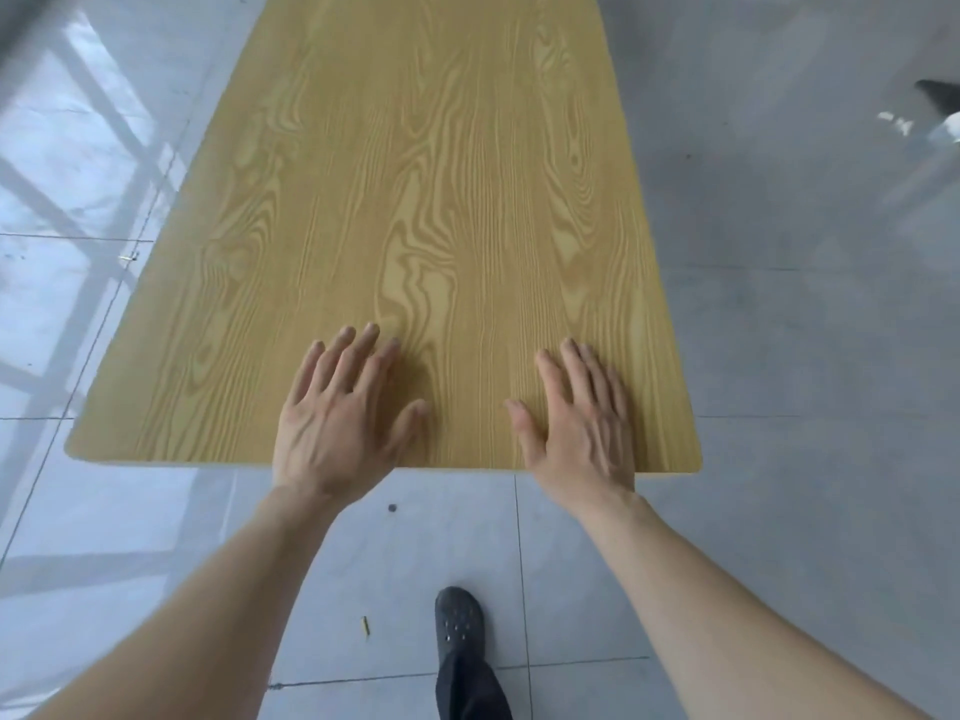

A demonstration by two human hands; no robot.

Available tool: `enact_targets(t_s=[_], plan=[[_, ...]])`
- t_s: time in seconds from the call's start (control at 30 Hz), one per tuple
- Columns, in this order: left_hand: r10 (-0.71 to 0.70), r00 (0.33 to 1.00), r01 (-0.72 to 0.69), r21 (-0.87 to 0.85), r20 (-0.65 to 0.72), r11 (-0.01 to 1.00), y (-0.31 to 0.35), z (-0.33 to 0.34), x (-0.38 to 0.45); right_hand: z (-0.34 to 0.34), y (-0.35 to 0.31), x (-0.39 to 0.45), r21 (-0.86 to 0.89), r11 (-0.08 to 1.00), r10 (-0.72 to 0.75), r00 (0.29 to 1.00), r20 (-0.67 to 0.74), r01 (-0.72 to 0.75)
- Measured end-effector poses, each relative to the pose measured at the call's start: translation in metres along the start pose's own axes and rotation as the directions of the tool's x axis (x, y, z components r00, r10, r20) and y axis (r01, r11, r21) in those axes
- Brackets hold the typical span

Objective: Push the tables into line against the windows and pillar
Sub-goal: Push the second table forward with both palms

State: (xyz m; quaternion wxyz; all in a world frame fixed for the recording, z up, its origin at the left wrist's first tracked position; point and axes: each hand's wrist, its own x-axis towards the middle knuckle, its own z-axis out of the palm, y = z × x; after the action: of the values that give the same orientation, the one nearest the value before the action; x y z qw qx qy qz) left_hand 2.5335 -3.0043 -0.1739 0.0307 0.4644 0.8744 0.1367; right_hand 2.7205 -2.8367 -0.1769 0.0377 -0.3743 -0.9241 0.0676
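Observation:
A long table (415,174) with a yellow wood-grain top stretches away from me, its near short edge just in front of my wrists. My left hand (337,413) hovers over or rests on the near end with fingers spread, palm down. My right hand (576,418) lies flat beside it, fingers together, palm down near the edge. Neither hand grips anything. The table's far end runs out of the frame, and no windows or pillar are in view directly.
Grey glossy floor tiles (805,330) surround the table, with window frames reflected on the left. My dark shoe (460,623) is on the floor below the table's edge. A dark object (940,96) lies at the far right. A small yellowish scrap (365,626) lies near my foot.

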Motion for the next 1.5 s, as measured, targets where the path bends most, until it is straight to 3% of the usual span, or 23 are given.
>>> enact_targets(t_s=[0.43,1.5], plan=[[-0.018,0.998,0.018,-0.007,-0.062,1.000,-0.001,0.010,0.009,0.012,0.010,0.010,0.033,0.998,-0.039,0.978,-0.207,0.047],[-0.025,0.993,0.028,0.029,-0.114,0.999,0.003,0.028,0.108,0.014,0.039,0.117,0.025,0.997,-0.063,0.980,-0.190,0.068]])
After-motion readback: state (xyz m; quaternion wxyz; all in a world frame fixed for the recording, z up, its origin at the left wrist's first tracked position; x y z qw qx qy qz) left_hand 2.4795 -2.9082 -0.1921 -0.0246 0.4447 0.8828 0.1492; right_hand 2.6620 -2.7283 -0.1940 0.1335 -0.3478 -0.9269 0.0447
